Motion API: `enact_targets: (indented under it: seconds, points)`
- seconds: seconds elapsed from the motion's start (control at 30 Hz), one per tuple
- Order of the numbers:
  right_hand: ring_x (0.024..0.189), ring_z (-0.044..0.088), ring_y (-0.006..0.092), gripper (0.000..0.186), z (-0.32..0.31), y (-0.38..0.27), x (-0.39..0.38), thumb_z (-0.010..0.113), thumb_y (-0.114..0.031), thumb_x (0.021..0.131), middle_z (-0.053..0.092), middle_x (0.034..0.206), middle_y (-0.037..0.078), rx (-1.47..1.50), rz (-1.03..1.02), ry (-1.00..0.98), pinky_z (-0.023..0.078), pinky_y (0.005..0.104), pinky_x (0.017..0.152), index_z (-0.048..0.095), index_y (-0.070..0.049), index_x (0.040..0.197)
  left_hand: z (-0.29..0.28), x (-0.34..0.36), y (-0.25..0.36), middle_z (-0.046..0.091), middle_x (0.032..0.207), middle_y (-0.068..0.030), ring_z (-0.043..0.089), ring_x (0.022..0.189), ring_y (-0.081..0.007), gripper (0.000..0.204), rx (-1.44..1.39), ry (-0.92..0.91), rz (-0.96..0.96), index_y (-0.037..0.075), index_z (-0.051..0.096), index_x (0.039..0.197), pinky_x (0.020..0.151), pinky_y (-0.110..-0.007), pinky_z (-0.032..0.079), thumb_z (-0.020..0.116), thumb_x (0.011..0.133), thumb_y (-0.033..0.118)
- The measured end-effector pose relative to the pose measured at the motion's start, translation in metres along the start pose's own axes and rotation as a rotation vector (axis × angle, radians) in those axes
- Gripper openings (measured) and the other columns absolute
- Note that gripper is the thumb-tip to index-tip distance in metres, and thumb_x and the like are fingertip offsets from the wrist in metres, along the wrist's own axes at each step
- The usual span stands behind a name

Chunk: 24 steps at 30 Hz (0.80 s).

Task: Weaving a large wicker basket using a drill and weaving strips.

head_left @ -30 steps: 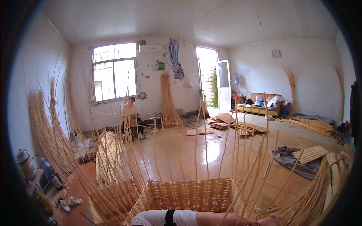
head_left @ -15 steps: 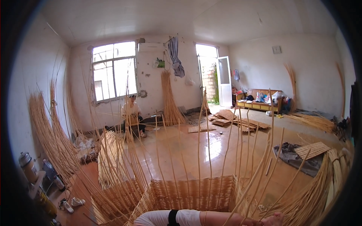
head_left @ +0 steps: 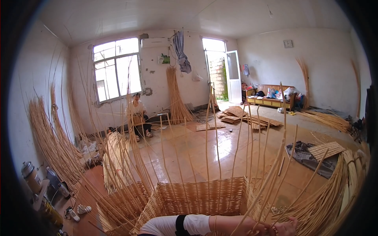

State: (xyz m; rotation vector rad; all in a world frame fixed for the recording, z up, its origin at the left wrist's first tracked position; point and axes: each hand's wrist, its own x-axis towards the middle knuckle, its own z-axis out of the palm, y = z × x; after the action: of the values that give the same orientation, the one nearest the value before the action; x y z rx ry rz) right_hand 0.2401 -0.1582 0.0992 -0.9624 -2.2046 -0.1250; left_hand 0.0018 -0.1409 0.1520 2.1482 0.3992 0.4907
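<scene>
A half-woven rectangular wicker basket point(head_left: 197, 196) stands right below me, with long upright willow stakes point(head_left: 220, 137) rising from its rim. My left forearm, in a white sleeve with a black band point(head_left: 180, 225), lies across the basket's near edge. My left hand point(head_left: 284, 229) sits at the basket's right near corner, fingers closed on willow rods there. My right hand is out of the picture.
Another person point(head_left: 138, 118) sits working below the window. Willow bundles lean on the left wall point(head_left: 47, 141) and back wall point(head_left: 177, 98). Woven mats point(head_left: 236, 114) lie by the open door, one mat point(head_left: 325, 149) on dark cloth. Rods point(head_left: 334, 196) pile at right; a second wicker piece point(head_left: 118, 204) at left.
My left hand has slid a little to the right along the basket's near edge. The view has shifted slightly; the room is otherwise the same.
</scene>
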Motion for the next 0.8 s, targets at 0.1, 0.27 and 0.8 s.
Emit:
enact_targets:
  seconds: [0.1, 0.27, 0.8]
  points:
    - [0.085, 0.057, 0.0332, 0.012, 0.009, 0.003, 0.008, 0.061, -0.018, 0.091, 0.058, 0.084, 0.013, -0.018, -0.03, 0.036, 0.037, 0.0501, 0.095, 0.059, -0.007, 0.095, 0.002, 0.0, -0.013, 0.064, 0.091, -0.0112, 0.06, 0.078, -0.0187, 0.03, -0.026, 0.004, 0.018, 0.008, 0.057, 0.12, 0.068, -0.034, 0.049, 0.061, 0.093, 0.021]
    - [0.08, 0.062, 0.03, 0.012, -0.003, 0.003, 0.014, 0.069, -0.012, 0.081, 0.063, 0.081, 0.011, -0.131, -0.009, 0.007, 0.045, 0.0427, 0.089, 0.063, -0.007, 0.09, -0.001, 0.012, -0.049, 0.061, 0.082, -0.009, 0.055, 0.074, -0.0118, 0.032, -0.066, -0.006, -0.034, 0.007, 0.057, 0.122, 0.064, -0.031, 0.046, 0.061, 0.092, 0.017]
    - [0.061, 0.063, 0.018, 0.025, -0.018, -0.061, 0.016, 0.051, -0.015, 0.101, 0.068, 0.093, 0.016, 0.882, 0.272, -0.058, 0.052, 0.027, 0.058, 0.042, -0.004, 0.122, -0.013, 0.024, -0.05, 0.068, 0.107, -0.0104, 0.065, 0.089, -0.0167, 0.038, 0.02, -0.201, -0.12, 0.009, 0.057, 0.129, 0.081, -0.031, 0.05, 0.061, 0.095, 0.024]
